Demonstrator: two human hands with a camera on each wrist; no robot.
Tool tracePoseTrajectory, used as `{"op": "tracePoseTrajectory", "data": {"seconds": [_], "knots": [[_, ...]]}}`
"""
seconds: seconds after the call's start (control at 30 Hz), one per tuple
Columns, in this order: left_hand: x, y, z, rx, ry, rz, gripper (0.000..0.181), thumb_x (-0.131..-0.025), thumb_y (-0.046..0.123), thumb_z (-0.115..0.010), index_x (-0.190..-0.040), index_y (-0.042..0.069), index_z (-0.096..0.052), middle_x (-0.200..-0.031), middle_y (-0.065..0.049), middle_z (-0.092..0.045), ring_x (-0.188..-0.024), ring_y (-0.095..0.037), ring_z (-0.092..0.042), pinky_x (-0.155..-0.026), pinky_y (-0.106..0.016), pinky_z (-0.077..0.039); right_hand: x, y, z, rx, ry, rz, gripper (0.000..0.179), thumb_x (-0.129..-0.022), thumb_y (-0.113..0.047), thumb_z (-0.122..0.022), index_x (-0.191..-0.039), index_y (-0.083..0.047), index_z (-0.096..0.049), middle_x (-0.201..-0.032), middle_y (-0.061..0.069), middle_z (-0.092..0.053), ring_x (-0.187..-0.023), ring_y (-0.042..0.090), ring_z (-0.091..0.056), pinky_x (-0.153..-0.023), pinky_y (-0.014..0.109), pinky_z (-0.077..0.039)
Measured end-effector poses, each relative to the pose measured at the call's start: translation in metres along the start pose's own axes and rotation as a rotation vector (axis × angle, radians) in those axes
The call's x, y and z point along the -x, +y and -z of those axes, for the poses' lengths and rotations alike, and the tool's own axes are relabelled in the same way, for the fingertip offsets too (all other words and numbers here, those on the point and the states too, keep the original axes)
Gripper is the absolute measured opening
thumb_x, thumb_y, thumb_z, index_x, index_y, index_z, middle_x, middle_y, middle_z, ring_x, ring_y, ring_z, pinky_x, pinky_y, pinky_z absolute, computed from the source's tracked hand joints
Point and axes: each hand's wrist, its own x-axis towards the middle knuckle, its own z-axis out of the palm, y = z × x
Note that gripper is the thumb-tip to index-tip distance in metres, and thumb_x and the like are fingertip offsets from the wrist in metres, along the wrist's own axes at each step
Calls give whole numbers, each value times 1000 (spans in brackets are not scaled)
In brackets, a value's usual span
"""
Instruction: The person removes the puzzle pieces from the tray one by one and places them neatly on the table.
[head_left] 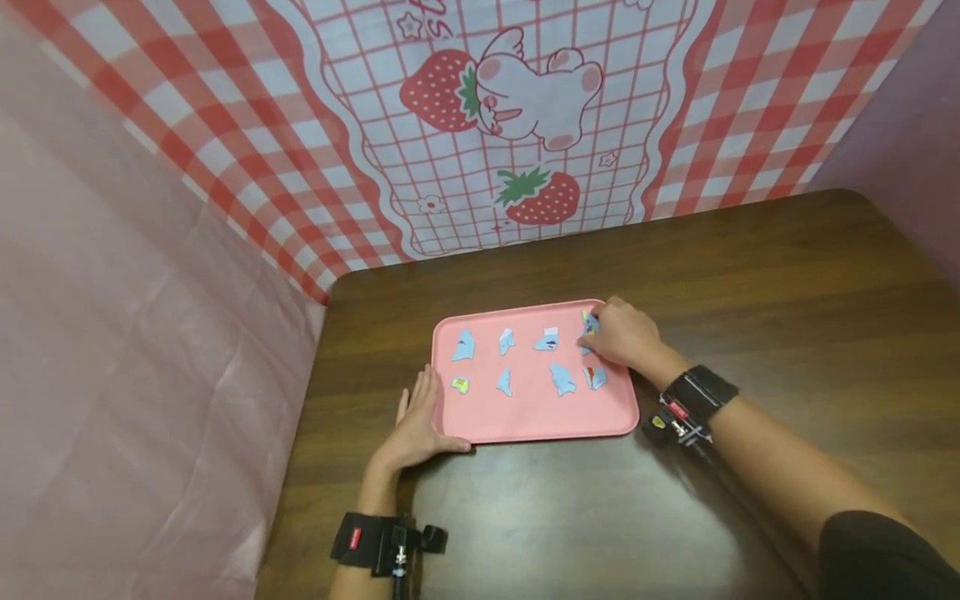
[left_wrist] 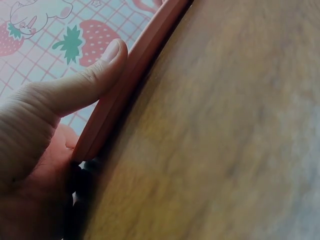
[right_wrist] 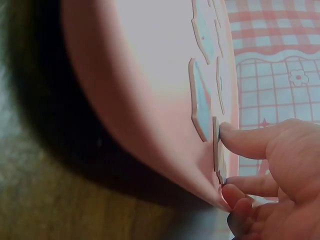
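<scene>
A pink tray (head_left: 525,417) lies on the table with several flat, irregular light-blue puzzle pieces in two rows. At its top right corner my right hand (head_left: 627,333) pinches a blue and yellow puzzle piece (head_left: 588,321) between thumb and fingers, partly hiding it. In the right wrist view that piece (right_wrist: 216,145) shows edge-on, close to the tray floor. Just below it is a piece with a red mark (head_left: 595,378). My left hand (head_left: 416,425) rests against the tray's left front corner, fingers straight along the side, thumb (left_wrist: 95,80) on the front rim.
The brown wooden table (head_left: 750,283) extends right of the tray and in front of it. A checked cloth with strawberries (head_left: 540,196) hangs behind the table, and a pale pink cloth (head_left: 150,375) hangs at the left. Both wrists wear black straps (head_left: 367,542) with cameras.
</scene>
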Motion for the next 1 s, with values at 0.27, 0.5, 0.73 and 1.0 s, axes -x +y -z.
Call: {"op": "tracePoseTrajectory", "data": {"seconds": [0.27, 0.5, 0.73, 1.0], "knots": [[0, 1, 0, 6, -12, 19, 138, -70, 49, -90, -159, -4, 2, -166, -19, 7, -154, -32, 9, -119, -57, 7, -1, 0, 3, -79, 23, -7, 53, -83, -30, -80, -121, 3, -63, -113, 23, -61, -104, 42, -61, -83, 57, -50], [1, 2, 1, 5, -11, 23, 138, -70, 49, -90, -159, -4, 2, -166, -19, 8, -153, -31, 10, -119, -57, 8, -4, 9, 2, -244, 78, 20, 41, -85, -21, -78, -114, 6, -63, -95, 17, -66, -88, 34, -61, -79, 47, -48], [1, 2, 2, 24, -23, 24, 138, -71, 50, -90, -159, -3, 3, -167, -18, 8, -154, -30, 10, -119, -56, 8, -3, 14, 0, -322, 120, 16, 29, -89, -15, -75, -109, 4, -67, -96, 18, -70, -91, 35, -65, -81, 48, -49], [1, 2, 2, 34, -23, 26, 139, -70, 50, -90, -159, -3, 3, -167, -18, 8, -153, -30, 11, -119, -57, 9, 0, 12, 5, -388, 217, 7, 26, -88, -11, -75, -109, 5, -71, -92, 18, -73, -87, 32, -67, -79, 46, -49]]}}
